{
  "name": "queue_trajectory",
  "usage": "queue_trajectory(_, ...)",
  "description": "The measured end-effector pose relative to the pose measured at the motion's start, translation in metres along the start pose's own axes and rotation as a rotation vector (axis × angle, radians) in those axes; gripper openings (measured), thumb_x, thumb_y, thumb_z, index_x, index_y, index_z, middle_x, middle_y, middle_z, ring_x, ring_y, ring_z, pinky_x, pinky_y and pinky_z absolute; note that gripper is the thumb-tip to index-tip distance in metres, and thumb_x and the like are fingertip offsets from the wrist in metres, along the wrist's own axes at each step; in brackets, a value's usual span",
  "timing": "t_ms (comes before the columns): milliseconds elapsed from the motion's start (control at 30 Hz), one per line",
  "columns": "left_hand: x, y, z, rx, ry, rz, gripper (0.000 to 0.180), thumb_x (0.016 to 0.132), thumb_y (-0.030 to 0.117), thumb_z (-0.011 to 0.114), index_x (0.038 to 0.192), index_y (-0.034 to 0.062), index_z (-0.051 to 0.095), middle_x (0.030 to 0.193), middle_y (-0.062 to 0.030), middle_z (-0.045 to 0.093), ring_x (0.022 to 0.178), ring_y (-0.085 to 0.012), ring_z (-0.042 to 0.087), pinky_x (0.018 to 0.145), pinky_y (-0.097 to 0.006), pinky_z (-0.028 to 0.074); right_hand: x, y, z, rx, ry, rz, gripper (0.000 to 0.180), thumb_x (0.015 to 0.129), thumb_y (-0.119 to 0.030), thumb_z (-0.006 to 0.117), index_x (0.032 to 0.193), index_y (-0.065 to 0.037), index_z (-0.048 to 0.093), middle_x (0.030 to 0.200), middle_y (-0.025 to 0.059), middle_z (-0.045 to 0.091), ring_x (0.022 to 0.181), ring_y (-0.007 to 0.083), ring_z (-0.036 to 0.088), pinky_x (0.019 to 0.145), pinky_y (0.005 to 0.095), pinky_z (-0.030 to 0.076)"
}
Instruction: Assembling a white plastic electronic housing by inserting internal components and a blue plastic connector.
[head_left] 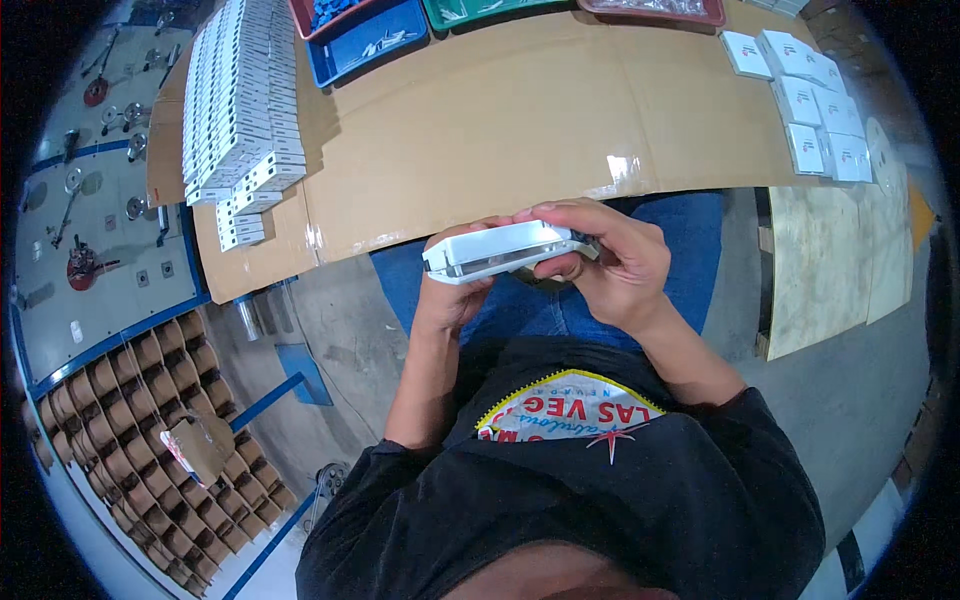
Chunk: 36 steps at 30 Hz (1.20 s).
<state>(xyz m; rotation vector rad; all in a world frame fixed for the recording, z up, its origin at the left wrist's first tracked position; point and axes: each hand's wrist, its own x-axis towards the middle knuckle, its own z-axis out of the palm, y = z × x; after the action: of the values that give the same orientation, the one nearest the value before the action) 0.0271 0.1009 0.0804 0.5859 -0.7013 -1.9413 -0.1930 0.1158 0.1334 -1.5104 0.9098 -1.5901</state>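
White plastic catches the light between the person's hands: a flat box [497, 251] held level above the lap, just short of the table's near edge. The left hand [450, 292] cups it from beneath at the left end, fingers closed up around the underside, while the right hand [610, 262] wraps over the right end with its fingers curled tight across the top and the thumb tucked below; both have firm hold of it. Beyond the hands lies a cardboard sheet [520, 120] covering the table, bare through its middle. On its left part stand long rows of small white boxes [240, 100], packed on edge, with a few spilling toward the corner. On the right part a cluster of flat white packets [810, 100] lies face up. Along the far edge sit trays: a blue tray [365, 42], a green tray [480, 10] and a red tray [650, 10]. To the left is a grey bench [95, 200] with metal fittings, and below it a cardboard grid [150, 440] of cells on the floor. Grey concrete floor [850, 390] spreads to the right, and a pale board [820, 260] leans there.
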Motion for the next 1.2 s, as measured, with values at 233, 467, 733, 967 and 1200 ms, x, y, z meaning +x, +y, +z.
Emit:
queue_trajectory(233, -0.004, 0.01, 0.0, 0.196, 0.225, -0.116, 0.058, 0.073, 0.004, 0.09, 0.125, -0.0025, 0.065, 0.124, -0.0135, 0.07, 0.11, -0.0223, 0.069, 0.097, -0.036, 0.055, 0.011, 0.001, -0.007, -0.132, -0.009, -0.018, 0.044, 0.08, -0.006, 0.084, 0.121, -0.002, 0.07, 0.112, 0.0154, 0.075, 0.099, 0.0261, 0.074, 0.085, 0.0334, 0.058)
queue_trajectory(467, 0.003, 0.026, 0.022, 0.508, 0.138, 0.032, 0.057, 0.078, 0.002, 0.086, 0.13, -0.0019, 0.064, 0.128, -0.0157, 0.068, 0.115, -0.0252, 0.066, 0.1, -0.037, 0.052, 0.015, -0.002, -0.016, -0.244, -0.107, 0.032, 0.053, 0.077, 0.003, 0.08, 0.129, -0.001, 0.069, 0.118, 0.0154, 0.072, 0.103, 0.0268, 0.072, 0.087, 0.0334, 0.057)
queue_trajectory(733, 0.012, 0.027, 0.045, 0.549, -0.05, 0.195, 0.053, 0.079, -0.006, 0.078, 0.13, -0.0014, 0.067, 0.138, -0.0191, 0.065, 0.138, -0.0379, 0.054, 0.117, -0.05, 0.041, 0.006, 0.011, -0.017, -0.258, -0.189, 0.112, 0.048, 0.078, 0.008, 0.074, 0.124, 0.0, 0.069, 0.121, 0.0159, 0.072, 0.108, 0.0264, 0.072, 0.09, 0.0345, 0.058)
queue_trajectory(967, 0.015, 0.028, 0.035, 0.776, -0.181, 0.336, 0.046, 0.081, -0.002, 0.078, 0.126, -0.0011, 0.071, 0.131, -0.0179, 0.07, 0.131, -0.0337, 0.061, 0.114, -0.044, 0.046, 0.001, 0.02, -0.016, -0.323, -0.223, 0.068, 0.045, 0.078, 0.008, 0.073, 0.122, 0.0, 0.069, 0.117, 0.017, 0.072, 0.104, 0.0301, 0.071, 0.088, 0.0356, 0.058)
queue_trajectory(1200, 0.009, 0.031, 0.034, 0.805, -0.126, 0.273, 0.046, 0.081, -0.006, 0.077, 0.126, -0.0014, 0.071, 0.13, -0.0186, 0.07, 0.124, -0.0291, 0.067, 0.108, -0.038, 0.051, -0.001, 0.027, -0.009, -0.352, -0.185, -0.05, 0.046, 0.076, 0.008, 0.074, 0.121, 0.001, 0.068, 0.111, 0.0172, 0.072, 0.098, 0.0313, 0.071, 0.082, 0.0363, 0.058)
